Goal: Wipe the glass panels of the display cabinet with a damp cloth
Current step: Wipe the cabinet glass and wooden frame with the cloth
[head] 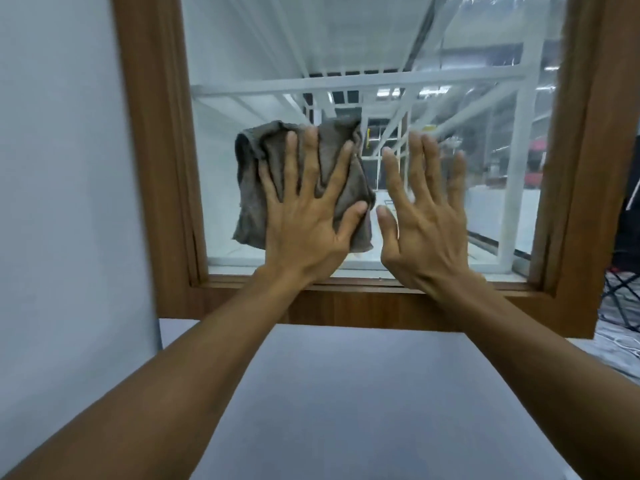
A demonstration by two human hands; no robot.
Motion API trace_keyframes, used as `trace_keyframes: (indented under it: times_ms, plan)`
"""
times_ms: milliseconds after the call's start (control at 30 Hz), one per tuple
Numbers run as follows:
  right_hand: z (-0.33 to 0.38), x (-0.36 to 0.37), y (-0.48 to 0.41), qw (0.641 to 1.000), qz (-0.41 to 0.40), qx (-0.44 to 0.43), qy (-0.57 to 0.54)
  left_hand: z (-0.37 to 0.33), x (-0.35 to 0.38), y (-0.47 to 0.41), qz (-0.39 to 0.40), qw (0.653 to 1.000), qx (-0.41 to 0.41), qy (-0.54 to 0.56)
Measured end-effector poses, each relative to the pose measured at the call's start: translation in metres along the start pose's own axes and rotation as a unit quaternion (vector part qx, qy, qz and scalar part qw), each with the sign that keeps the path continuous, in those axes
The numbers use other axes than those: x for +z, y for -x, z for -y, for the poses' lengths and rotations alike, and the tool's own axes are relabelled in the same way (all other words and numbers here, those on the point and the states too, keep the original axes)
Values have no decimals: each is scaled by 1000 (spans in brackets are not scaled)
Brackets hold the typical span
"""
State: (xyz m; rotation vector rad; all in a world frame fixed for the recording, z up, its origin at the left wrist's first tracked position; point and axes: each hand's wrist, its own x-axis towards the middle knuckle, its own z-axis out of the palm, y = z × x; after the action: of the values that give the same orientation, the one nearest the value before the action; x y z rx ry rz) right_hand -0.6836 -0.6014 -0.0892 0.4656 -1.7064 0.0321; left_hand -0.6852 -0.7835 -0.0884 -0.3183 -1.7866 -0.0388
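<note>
A person's left hand (304,216) presses a crumpled grey-brown cloth (254,188) flat against the glass panel (346,46) of a wood-framed display cabinet, seen from the head camera. The fingers (310,150) are straight and fanned wide over the fabric, and the thumb lies along the cloth's right edge; nothing is curled round it. The cloth sits in the lower left part of the pane, well above the bottom rail and near the left upright of the brown wooden frame (152,133), with its folds bunched at the top and a loose corner hanging below the palm. Just beside it, the right hand (426,223) is held up to the same pane, palm toward the glass, fingers straight and slightly spread, holding nothing; its fingertips are blurred, and whether the palm actually touches the glass cannot be told. Both bare forearms reach up from the bottom corners of the view, and the wrists cross the frame's lower rail. Through the pane shows a white metal framework (346,83) of bars and posts. A pale wall (59,168) stands to the left of the frame, a flat grey surface (346,393) lies below it, and dark folding legs (620,299) show at the right edge.
</note>
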Motion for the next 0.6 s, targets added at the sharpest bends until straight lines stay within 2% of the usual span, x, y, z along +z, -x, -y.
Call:
trace_keyframes:
  times_ms: [100,133,233,267,433,533,600]
  plan:
    - [32,13,-11,999,8,-40,4,34,-3,19,11,994,106,0]
    - [42,17,-12,999,15,-48,11,54,-5,23,6,995,99,-12]
    - [65,26,-15,999,21,-27,35,93,-13,20,-21,999,-13,-26]
    - [68,27,-16,999,21,-16,41,96,-14,19,-20,999,-24,-18]
    - [68,26,-15,1000,6,-18,19,115,-21,38,41,993,109,-17]
    - [56,18,-11,999,23,-35,-13,112,-22,45,62,992,107,-18]
    - [44,13,-1,998,37,-51,-25,104,-21,46,75,987,135,-37]
